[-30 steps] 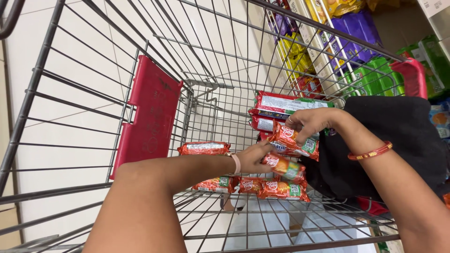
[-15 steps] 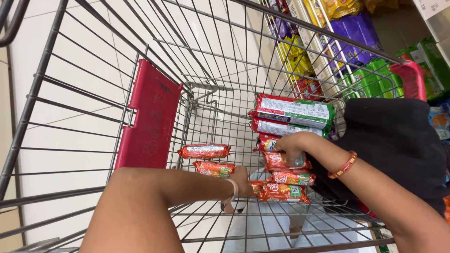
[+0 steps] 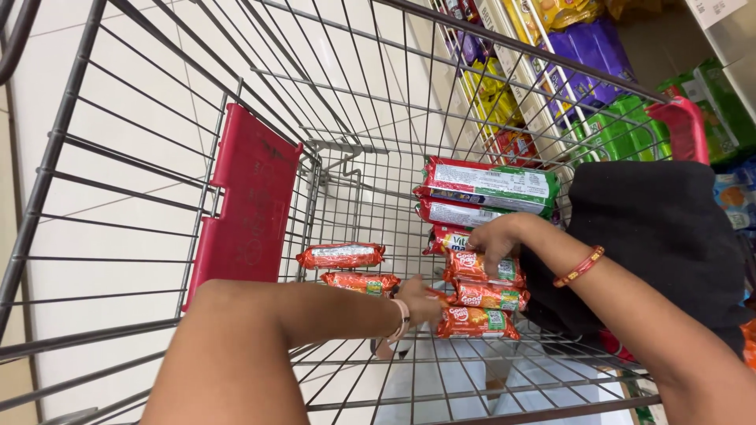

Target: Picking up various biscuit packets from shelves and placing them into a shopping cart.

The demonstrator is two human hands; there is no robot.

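- Shopping cart [image 3: 260, 197]: grey wire basket with a red plastic flap on its left wall. Both my arms reach down into it. Judgement: I work low, close to the wire floor, so the packets lie flat and do not slip endwise through the gaps.
- Black bag [image 3: 661, 236]: soft, slumped in the right end of the cart, just beside the packets. My right forearm crosses in front of it. Judgement: I keep the stack off the cloth, or the stack leans.
- Long red-and-green packets [image 3: 488, 182]: two, lying one before the other at the far end of the row, touching the orange stack. Neither hand is on them.
- Orange biscuit packets in the stack [image 3: 476, 303]: three or four, laid side by side along the cart floor. Judgement: I align them long edge to long edge and press lightly; the contents are brittle.
- Two loose orange packets [image 3: 340, 255]: to the left, apart from the stack, the nearer one [image 3: 358, 282] just beside my left hand.
- Right hand [image 3: 496, 240]: palm down on the top packet of the stack, fingers curled over its far edge. The grip is closed loosely on that packet; the packet lies directly under the palm.
- Left hand [image 3: 417, 301]: at the stack's left end, fingertips touching a packet end. I cannot tell whether this grip is closed or only resting; the wrist hides the fingers.
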